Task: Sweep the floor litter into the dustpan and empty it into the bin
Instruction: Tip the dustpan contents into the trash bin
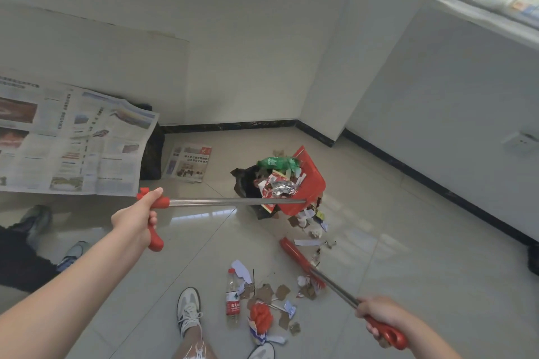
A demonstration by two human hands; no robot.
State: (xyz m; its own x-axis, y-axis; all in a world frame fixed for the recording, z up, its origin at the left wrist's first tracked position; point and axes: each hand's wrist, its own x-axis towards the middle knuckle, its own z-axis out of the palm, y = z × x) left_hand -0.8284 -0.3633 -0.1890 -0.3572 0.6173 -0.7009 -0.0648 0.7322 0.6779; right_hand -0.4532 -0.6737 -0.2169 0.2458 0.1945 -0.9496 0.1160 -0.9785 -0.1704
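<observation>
The left hand (137, 221) is wrapped around the red grip of the dustpan (306, 183), fingers closed on it, holding the pan lifted and tipped over the bin (248, 186). The pan's load of foil, wrappers and a green bottle (277, 162) hangs at the pan's lower edge, right above the bin's dark mouth. The right hand (382, 318) is closed on the broom (306, 264) handle, the broom head resting on the floor nearer the person than the bin. To do this well, tilt the pan more steeply while keeping its lip inside the bin's rim, since scraps already lie just beside the bin. More litter, including a clear bottle (232, 297) and cardboard bits, lies well short of the bin, near the shoe (188, 310), and needs another sweep
</observation>
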